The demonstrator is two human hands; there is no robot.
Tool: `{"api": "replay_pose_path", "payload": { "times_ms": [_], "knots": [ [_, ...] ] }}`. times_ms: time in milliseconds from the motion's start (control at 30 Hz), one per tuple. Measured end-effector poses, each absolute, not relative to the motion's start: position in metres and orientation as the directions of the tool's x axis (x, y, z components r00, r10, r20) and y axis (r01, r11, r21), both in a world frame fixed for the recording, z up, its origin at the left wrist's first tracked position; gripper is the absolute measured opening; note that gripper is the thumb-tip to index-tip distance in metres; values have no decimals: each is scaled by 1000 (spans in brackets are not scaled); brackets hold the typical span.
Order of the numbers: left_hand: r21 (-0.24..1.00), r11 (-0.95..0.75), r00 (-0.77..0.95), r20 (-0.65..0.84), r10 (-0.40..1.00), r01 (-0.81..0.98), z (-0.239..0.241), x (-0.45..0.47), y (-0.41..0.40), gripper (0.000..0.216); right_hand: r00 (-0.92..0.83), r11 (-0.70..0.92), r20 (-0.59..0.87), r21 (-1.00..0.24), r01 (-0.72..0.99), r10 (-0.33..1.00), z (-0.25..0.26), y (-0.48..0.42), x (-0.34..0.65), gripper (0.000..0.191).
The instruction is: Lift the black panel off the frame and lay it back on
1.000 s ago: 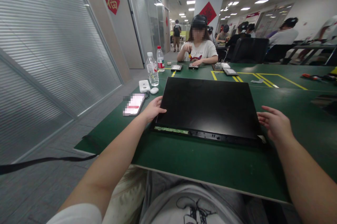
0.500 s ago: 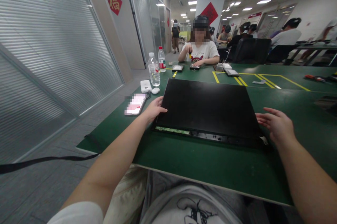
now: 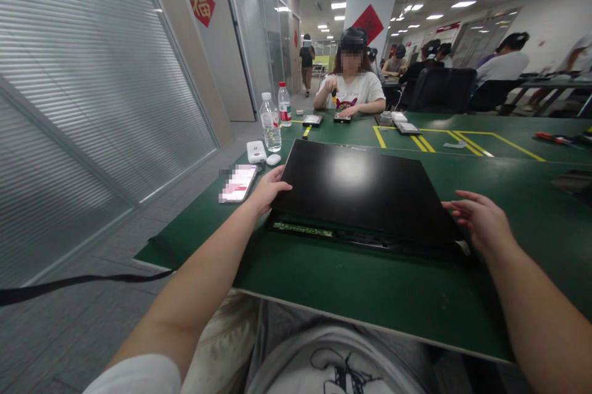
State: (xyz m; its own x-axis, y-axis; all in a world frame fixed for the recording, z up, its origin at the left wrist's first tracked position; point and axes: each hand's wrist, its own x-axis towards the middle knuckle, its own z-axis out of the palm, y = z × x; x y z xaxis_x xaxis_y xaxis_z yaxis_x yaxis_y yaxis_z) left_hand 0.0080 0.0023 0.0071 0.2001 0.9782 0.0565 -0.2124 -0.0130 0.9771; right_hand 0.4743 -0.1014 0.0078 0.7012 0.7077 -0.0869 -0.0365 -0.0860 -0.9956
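Note:
A large black flat panel point(image 3: 361, 190) lies in front of me on the green table point(image 3: 351, 283), its near edge raised off a dark frame with a green circuit strip point(image 3: 303, 229) beneath. My left hand point(image 3: 268, 189) grips the panel's left edge, fingers curled around it. My right hand point(image 3: 478, 218) is at the panel's right near corner, fingers spread and touching its edge.
A phone point(image 3: 238, 183), a white power bank point(image 3: 256, 151), a white mouse point(image 3: 273, 159) and two water bottles point(image 3: 271, 122) sit to the left. A person point(image 3: 350, 87) works at the far side with small devices. Yellow tape lines point(image 3: 444, 140) mark the table. Glass walls run along the left.
The panel's near edge has lifted off the frame and tilted up, now catching a ceiling light reflection. Both hands rose slightly with it.

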Motion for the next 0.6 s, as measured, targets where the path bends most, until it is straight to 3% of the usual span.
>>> {"api": "replay_pose_path", "payload": {
  "times_ms": [367,600],
  "knots": [
    [978,43,73,-28,997,-206,14,9,0,47,635,-149,-127,-989,-18,762,8,-103,471,39],
    [982,46,64,-35,997,-181,15,9,-1,50,629,-129,-100,-992,0,771,2,-101,477,40]
  ]
}}
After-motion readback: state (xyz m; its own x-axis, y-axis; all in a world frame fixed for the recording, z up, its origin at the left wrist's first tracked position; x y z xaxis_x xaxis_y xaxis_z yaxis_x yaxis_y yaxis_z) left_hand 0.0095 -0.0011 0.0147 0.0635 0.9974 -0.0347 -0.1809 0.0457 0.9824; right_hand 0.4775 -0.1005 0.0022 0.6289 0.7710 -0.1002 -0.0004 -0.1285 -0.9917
